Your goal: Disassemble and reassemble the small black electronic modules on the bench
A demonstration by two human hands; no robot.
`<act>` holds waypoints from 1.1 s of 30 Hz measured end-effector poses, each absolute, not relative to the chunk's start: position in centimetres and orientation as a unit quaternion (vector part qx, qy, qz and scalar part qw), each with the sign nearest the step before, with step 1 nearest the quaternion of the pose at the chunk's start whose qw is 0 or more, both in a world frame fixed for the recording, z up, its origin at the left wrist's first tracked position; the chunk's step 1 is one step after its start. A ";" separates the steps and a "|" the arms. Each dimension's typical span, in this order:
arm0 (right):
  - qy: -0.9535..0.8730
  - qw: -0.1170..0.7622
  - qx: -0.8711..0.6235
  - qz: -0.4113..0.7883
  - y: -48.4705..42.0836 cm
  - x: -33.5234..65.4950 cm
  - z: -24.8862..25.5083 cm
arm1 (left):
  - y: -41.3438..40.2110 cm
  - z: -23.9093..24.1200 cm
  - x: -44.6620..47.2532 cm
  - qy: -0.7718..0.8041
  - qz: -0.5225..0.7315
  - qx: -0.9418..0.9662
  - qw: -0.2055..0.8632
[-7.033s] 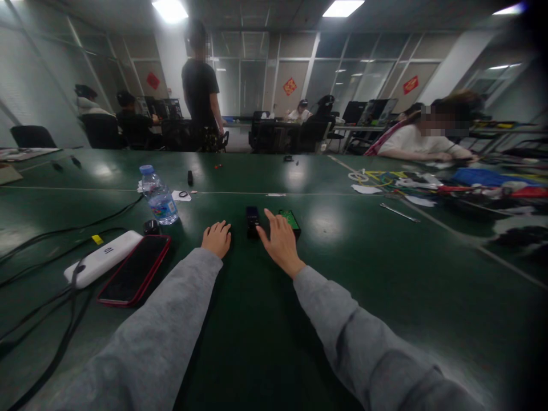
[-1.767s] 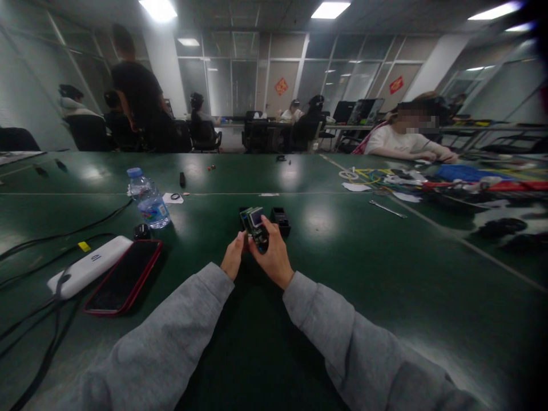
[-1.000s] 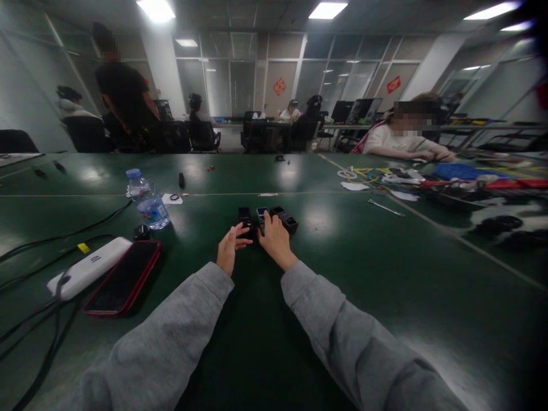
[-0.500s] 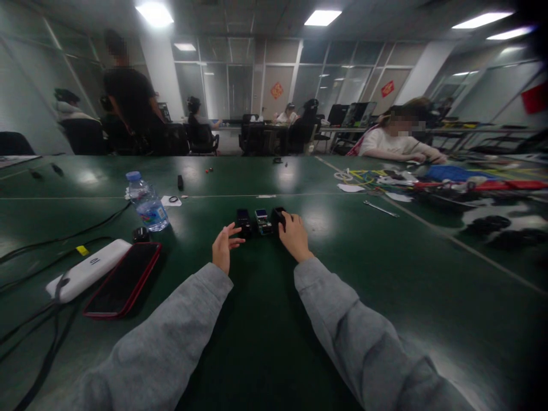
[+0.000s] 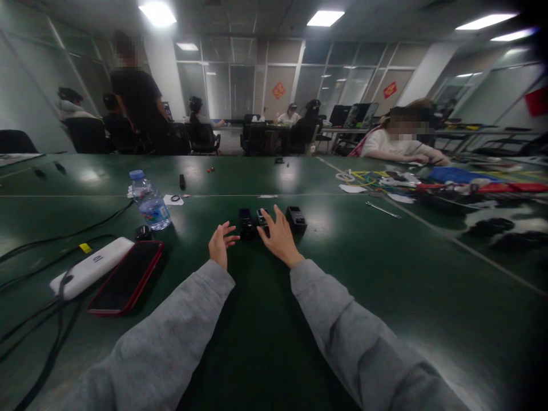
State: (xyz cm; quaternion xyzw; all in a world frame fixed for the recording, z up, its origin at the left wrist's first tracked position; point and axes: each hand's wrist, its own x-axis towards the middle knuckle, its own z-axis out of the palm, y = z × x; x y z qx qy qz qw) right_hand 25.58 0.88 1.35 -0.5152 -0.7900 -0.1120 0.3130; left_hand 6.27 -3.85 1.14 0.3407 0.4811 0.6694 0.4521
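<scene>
Three small items stand in a row on the green table [image 5: 274,319]. At the left is a black device [image 5: 245,221] with a dark screen. A lighter gadget with a small screen [image 5: 262,213] is in the middle, partly covered by my right hand [image 5: 278,237]. That hand's fingers are spread over it; whether they touch it I cannot tell. Just right of the hand is a black box-like case [image 5: 297,220], apart from the fingers. My left hand [image 5: 220,244] hovers with fingers apart beside the black device, holding nothing.
On the left are a water bottle [image 5: 149,202], a white power bank [image 5: 92,268], a red-edged phone [image 5: 126,278] and black cables. A wrench [image 5: 383,210] lies to the right, before a heap of cables and tools [image 5: 454,180]. A person in white [image 5: 398,142] sits beyond.
My right hand has let go of the black case and moved left over the middle gadget. The case now sits uncovered, a little further right. My left hand has shifted slightly left.
</scene>
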 end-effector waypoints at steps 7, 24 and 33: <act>-0.780 0.272 -0.563 -0.015 1.4 25.5 0.1 | -3.8 1.0 6.3 0.486 0.659 0.352 0.453; -0.811 0.326 -0.484 -0.036 -1.2 19.9 1.5 | -3.0 0.2 6.3 0.496 0.685 0.340 0.411; -0.742 0.380 -0.538 0.129 0.1 17.3 0.6 | -2.0 -0.6 5.8 0.514 0.667 0.314 0.437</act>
